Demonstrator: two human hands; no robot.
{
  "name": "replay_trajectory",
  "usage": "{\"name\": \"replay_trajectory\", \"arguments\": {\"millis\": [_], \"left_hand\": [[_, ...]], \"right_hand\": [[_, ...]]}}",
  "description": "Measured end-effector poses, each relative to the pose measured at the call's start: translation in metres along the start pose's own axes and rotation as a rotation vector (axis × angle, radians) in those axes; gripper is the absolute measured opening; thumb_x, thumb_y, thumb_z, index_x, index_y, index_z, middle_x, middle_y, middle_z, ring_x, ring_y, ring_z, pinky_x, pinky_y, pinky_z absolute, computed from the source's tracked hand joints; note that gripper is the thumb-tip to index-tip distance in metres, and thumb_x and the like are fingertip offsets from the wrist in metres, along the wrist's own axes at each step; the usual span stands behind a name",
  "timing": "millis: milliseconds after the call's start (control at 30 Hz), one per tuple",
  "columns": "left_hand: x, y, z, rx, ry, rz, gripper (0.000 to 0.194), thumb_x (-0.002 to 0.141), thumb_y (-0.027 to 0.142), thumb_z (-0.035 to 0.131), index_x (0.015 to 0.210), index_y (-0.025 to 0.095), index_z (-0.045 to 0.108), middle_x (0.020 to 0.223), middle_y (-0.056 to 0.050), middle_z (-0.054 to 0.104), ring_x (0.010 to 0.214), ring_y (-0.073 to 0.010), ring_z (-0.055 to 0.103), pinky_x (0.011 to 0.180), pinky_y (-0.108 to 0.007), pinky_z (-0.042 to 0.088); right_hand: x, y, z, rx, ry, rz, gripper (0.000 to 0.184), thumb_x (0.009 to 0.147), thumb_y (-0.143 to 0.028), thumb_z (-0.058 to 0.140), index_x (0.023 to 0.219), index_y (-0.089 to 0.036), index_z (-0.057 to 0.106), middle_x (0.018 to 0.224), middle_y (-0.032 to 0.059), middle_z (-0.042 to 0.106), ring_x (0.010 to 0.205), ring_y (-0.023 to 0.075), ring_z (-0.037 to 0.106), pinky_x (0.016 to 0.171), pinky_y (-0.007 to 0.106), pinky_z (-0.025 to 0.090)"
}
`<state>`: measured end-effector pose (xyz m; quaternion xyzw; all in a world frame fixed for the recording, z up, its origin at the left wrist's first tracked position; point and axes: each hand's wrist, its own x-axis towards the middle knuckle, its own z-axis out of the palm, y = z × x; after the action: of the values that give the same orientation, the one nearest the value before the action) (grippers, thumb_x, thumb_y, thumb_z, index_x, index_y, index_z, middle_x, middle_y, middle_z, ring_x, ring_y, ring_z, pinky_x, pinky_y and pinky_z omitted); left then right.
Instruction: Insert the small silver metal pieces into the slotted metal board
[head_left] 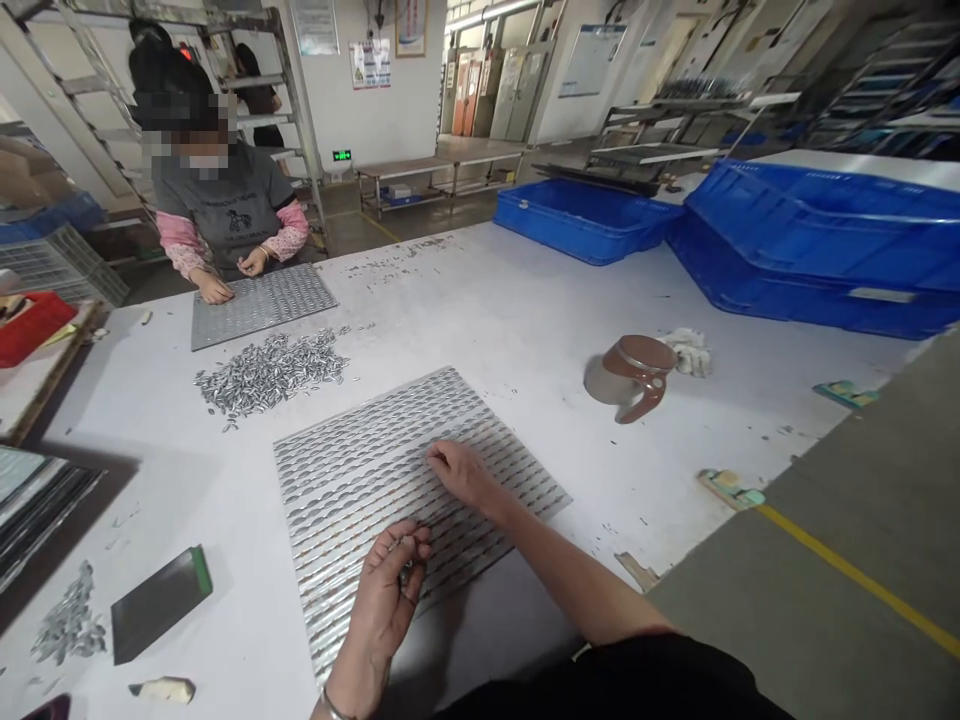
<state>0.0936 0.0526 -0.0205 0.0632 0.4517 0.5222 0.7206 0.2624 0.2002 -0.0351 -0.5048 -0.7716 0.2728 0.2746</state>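
A flat tray (345, 480) with rows of slots lies in front of me. Silver leaf-shaped pieces fill its far rows, while orange-brown spots show along the nearer rows. Over the tray's near part, my left hand (386, 590) is curled palm up around a few small silver pieces (407, 572). My right hand (461, 474) rests on the tray's middle with thumb and forefinger pinched together; whatever lies between those fingertips is hidden. Beyond the tray's far left corner spreads a pile of loose silver pieces (274, 375).
Across the table, a co-worker (232, 210) has both hands at a similar tray (266, 305). A brown-lidded jug (637, 370) beside a crumpled cloth (688, 352) stands right. Blue bins (585, 215) line the back right. A dark scraper-like plate (161, 605) and a knife (163, 690) lie left.
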Motion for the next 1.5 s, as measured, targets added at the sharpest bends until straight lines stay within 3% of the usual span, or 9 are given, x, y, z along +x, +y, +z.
{"name": "replay_trajectory", "arguments": {"millis": [167, 300, 433, 533, 767, 1033, 1233, 1367, 1500], "left_hand": [[0.001, 0.0, -0.001, 0.02, -0.037, 0.02, 0.037, 0.061, 0.026, 0.092, 0.089, 0.016, 0.07, 0.097, -0.01, 0.071, 0.086, -0.015, 0.065, 0.049, -0.015, 0.034], [0.001, 0.002, 0.0, 0.018, -0.082, 0.041, 0.039, 0.064, 0.035, 0.092, 0.078, 0.015, 0.061, 0.076, -0.003, 0.065, 0.061, -0.0063, 0.055, 0.042, -0.014, 0.023], [0.0, 0.001, 0.0, 0.049, -0.146, 0.063, 0.045, 0.068, 0.044, 0.088, 0.075, 0.017, 0.053, 0.065, 0.003, 0.059, 0.042, -0.001, 0.032, 0.038, -0.017, 0.012], [-0.001, -0.001, 0.002, 0.06, -0.1, 0.104, 0.047, 0.066, 0.044, 0.089, 0.077, 0.019, 0.051, 0.062, 0.005, 0.056, 0.041, -0.001, 0.031, 0.039, -0.017, 0.015], [-0.002, -0.003, 0.003, 0.081, -0.047, 0.126, 0.05, 0.07, 0.056, 0.082, 0.07, 0.021, 0.046, 0.043, 0.012, 0.031, 0.036, -0.0027, 0.018, 0.038, -0.02, 0.01], [-0.006, -0.001, 0.007, 0.136, -0.011, 0.144, 0.042, 0.074, 0.056, 0.079, 0.068, 0.022, 0.055, 0.051, 0.003, 0.045, 0.046, -0.0106, 0.037, 0.043, -0.026, 0.023], [-0.004, -0.005, 0.004, 0.076, -0.079, 0.145, 0.036, 0.073, 0.041, 0.085, 0.075, 0.018, 0.058, 0.062, 0.004, 0.054, 0.048, -0.0045, 0.032, 0.044, -0.019, 0.024], [-0.004, 0.003, 0.005, -0.082, -0.119, -0.062, 0.031, 0.078, 0.04, 0.08, 0.081, 0.014, 0.065, 0.064, 0.002, 0.056, 0.043, -0.0024, 0.031, 0.037, -0.016, 0.021], [-0.005, 0.013, 0.01, -0.325, -0.016, -0.182, 0.021, 0.083, 0.023, 0.074, 0.098, 0.01, 0.07, 0.095, -0.012, 0.068, 0.075, -0.0129, 0.063, 0.06, -0.02, 0.051]], "right_hand": [[0.007, 0.001, 0.007, -0.108, -0.041, 0.059, 0.013, 0.09, -0.008, 0.055, 0.083, -0.018, 0.059, 0.078, 0.0034, 0.064, 0.074, 0.0198, 0.059, 0.066, 0.025, 0.04], [0.0, -0.01, 0.0, -0.057, 0.045, 0.152, 0.017, 0.086, -0.01, 0.059, 0.101, -0.018, 0.057, 0.069, -0.0011, 0.06, 0.069, 0.0202, 0.059, 0.063, 0.025, 0.038], [-0.033, -0.036, -0.012, 0.17, 0.138, -0.003, 0.005, 0.092, -0.019, 0.057, 0.097, -0.02, 0.058, 0.071, -0.0013, 0.062, 0.068, 0.0186, 0.06, 0.065, 0.026, 0.042], [-0.068, -0.059, -0.016, 0.326, 0.037, -0.138, 0.013, 0.095, -0.025, 0.056, 0.084, -0.021, 0.06, 0.072, -0.0018, 0.063, 0.064, 0.0156, 0.059, 0.062, 0.025, 0.042], [-0.103, -0.077, 0.007, 0.306, 0.091, -0.259, 0.01, 0.101, -0.03, 0.055, 0.099, -0.022, 0.06, 0.088, 0.0031, 0.063, 0.079, 0.0185, 0.061, 0.073, 0.028, 0.046], [-0.088, -0.074, 0.007, 0.151, 0.035, -0.343, 0.021, 0.105, -0.025, 0.043, 0.092, -0.021, 0.059, 0.088, 0.0051, 0.059, 0.081, 0.0209, 0.057, 0.073, 0.032, 0.046], [-0.084, -0.077, -0.001, 0.353, 0.072, -0.3, 0.019, 0.103, -0.029, 0.049, 0.088, -0.021, 0.058, 0.083, 0.003, 0.061, 0.079, 0.0189, 0.059, 0.073, 0.03, 0.047], [-0.081, -0.071, -0.001, 0.495, 0.016, -0.172, 0.026, 0.104, -0.04, 0.048, 0.09, -0.022, 0.059, 0.079, 0.0015, 0.063, 0.073, 0.017, 0.06, 0.068, 0.028, 0.048], [-0.063, -0.039, -0.01, 0.613, 0.102, 0.064, 0.034, 0.102, -0.051, 0.047, 0.089, -0.021, 0.056, 0.071, 0.0005, 0.064, 0.058, 0.0159, 0.06, 0.058, 0.026, 0.05]]}}
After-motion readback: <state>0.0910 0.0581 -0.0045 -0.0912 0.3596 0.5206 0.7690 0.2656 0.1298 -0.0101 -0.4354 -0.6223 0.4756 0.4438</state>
